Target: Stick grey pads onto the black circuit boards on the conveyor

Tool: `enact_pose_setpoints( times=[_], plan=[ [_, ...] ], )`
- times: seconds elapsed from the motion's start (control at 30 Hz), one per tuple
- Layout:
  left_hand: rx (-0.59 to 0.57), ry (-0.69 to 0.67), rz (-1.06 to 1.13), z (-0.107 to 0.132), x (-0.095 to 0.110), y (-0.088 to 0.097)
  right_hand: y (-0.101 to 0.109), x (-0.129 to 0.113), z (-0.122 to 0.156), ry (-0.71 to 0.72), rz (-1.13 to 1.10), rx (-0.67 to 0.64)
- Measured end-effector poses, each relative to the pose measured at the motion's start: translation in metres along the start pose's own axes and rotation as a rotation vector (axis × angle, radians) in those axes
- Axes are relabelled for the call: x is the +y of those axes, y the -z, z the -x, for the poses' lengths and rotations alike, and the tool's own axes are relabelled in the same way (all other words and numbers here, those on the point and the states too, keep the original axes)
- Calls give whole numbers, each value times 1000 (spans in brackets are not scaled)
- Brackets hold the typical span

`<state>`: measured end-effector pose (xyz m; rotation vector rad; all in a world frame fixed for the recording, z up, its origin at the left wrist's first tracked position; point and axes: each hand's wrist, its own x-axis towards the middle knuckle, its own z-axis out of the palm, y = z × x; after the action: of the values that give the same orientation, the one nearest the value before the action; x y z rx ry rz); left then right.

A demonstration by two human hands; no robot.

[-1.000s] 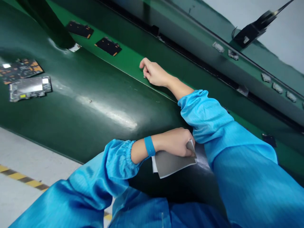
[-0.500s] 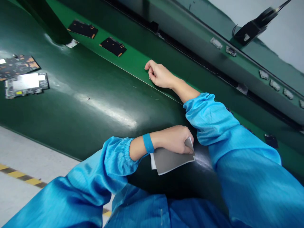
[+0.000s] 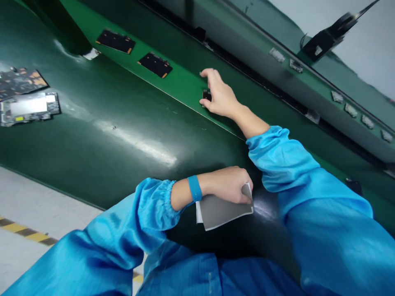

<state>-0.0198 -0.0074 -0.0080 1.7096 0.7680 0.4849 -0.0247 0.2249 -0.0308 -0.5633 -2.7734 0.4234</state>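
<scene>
My left hand is closed on a stack of grey sheets, pressing it onto the dark green table. A blue band circles that wrist. My right hand reaches out over the bright green conveyor belt, fingers curled round a small black part that lies on the belt. Both arms wear blue sleeves.
Two black boards ride the belt to the left of my right hand. Circuit boards lie at the table's left edge. Small grey parts sit on the far rail. A yellow-striped floor line shows lower left.
My right hand has moved up and right over the belt, and its fingers have spread and come down on a small black part. The black boards have shifted right. My left hand stays put.
</scene>
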Motion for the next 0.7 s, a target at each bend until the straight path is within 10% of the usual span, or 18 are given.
enact_pose_setpoints(
  times=[0.4,0.7],
  plan=[
    [-50,-150,5,-7,-13,-22,-39,-87,-164,-264,-492,-102],
    [-49,-181,51,-12,-12,-20,-41,-79,-177,-335,-442,-199]
  ],
)
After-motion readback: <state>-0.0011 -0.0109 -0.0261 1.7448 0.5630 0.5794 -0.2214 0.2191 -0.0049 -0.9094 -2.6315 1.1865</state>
